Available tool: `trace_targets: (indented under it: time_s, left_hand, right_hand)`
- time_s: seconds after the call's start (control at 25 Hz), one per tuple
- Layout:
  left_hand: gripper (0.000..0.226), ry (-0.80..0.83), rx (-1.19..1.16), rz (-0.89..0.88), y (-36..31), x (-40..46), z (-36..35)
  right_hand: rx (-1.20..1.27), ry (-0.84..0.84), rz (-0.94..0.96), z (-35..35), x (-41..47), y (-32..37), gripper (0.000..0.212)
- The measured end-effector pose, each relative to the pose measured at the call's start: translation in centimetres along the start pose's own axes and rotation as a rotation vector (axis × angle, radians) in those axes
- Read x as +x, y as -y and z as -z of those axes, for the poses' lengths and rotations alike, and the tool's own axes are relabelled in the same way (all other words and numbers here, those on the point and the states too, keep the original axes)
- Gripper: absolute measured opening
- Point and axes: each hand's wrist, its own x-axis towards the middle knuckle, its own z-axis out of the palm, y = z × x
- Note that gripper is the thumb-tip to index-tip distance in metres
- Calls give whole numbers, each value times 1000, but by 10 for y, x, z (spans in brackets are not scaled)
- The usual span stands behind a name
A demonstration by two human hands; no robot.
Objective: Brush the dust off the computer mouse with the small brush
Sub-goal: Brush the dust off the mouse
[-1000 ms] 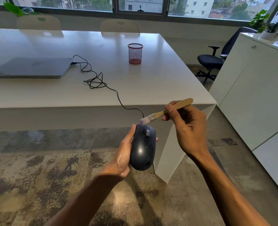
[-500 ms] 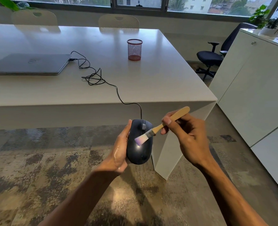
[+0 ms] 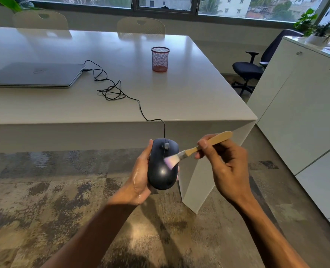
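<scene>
My left hand [image 3: 141, 176] grips a dark blue computer mouse [image 3: 161, 171] from its left side, holding it in the air in front of the table edge, top face toward me. The black cable [image 3: 141, 111] of the mouse runs up over the table edge and across the tabletop. My right hand [image 3: 226, 167] holds a small brush [image 3: 197, 149] by its pale wooden handle. The brush's pinkish bristles rest on the upper right part of the mouse's back, just below the scroll wheel.
A white table [image 3: 199, 97] stands ahead with a closed grey laptop [image 3: 34, 74] at left and a red mesh pen cup [image 3: 160, 59] further back. White cabinets [image 3: 305, 105] line the right side, with a black office chair [image 3: 251, 70] beyond. Patterned floor lies below.
The brush came down from just above the front of the mouse onto its back and now sits slightly further right on the surface. The left hand keeps the same hold on the mouse.
</scene>
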Motion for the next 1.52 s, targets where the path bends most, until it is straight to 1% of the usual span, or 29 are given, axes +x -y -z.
trace_targets:
  time_s: [0.08, 0.12, 0.16, 0.28, 0.32, 0.4, 0.48, 0.6, 0.68, 0.72, 0.88, 0.96, 1.08, 1.2, 1.28, 1.32, 1.36, 1.44, 1.52]
  left_hand:
    - [66, 2, -15, 3, -1, -1, 2]
    - [66, -3, -24, 12, 0, -1, 3]
    - [66, -1, -34, 17, 0, -2, 3]
    - [62, 12, -55, 11, -3, -4, 1]
    - [61, 15, -61, 11, -4, -5, -1]
    - [60, 8, -80, 18, -6, -6, -4]
    - [59, -7, -92, 17, -6, -6, -4]
    - [59, 7, -117, 21, -6, -6, -3]
    - [59, 8, -136, 35, -6, -7, -3]
    - [59, 10, -137, 29, -6, -7, -3]
    - [58, 2, -110, -11, -6, -6, -4]
    - [59, 5, -116, -7, -6, -7, -6]
    - [57, 6, -128, -12, -6, -8, -8]
    - [56, 24, -168, 21, -7, -10, -7]
    - [62, 41, -185, 47, -7, -12, -6]
    - [62, 50, -182, 45, -7, -12, -7]
    - [60, 56, -177, 32, -7, -12, -7]
    - [58, 61, -157, -4, -7, -13, -10]
    - [62, 71, -148, -9, -9, -15, -14]
  right_hand:
    - [-9, -124, 10, 1, 0, -2, 8]
    - [20, -136, 12, 1, -2, -2, 8]
    - [63, -107, 11, 1, -5, 0, 9]
    - [148, 89, 5, -2, -16, 6, 15]
    - [138, 138, 4, -3, -19, 7, 15]
    - [76, 159, 5, -5, -23, 6, 14]
    - [48, 94, 5, -5, -24, 3, 12]
    - [32, -112, -2, 0, -18, -1, 10]
    - [52, -168, 16, 5, -16, 1, 11]
    - [71, -143, 30, 5, -18, 3, 12]
    - [118, 131, 24, -3, -26, 13, 13]
    - [88, 157, 20, -4, -26, 11, 16]
    - [75, 83, 13, -2, -23, 9, 14]
    - [-6, -101, 29, 5, -16, 5, 12]
    - [5, -185, 24, 8, -12, 6, 13]
    - [44, -173, 25, 9, -12, 7, 13]
    - [87, -120, 27, 9, -13, 9, 14]
    - [146, 39, 12, 8, -17, 11, 15]
    - [146, 122, -10, 8, -18, 11, 16]
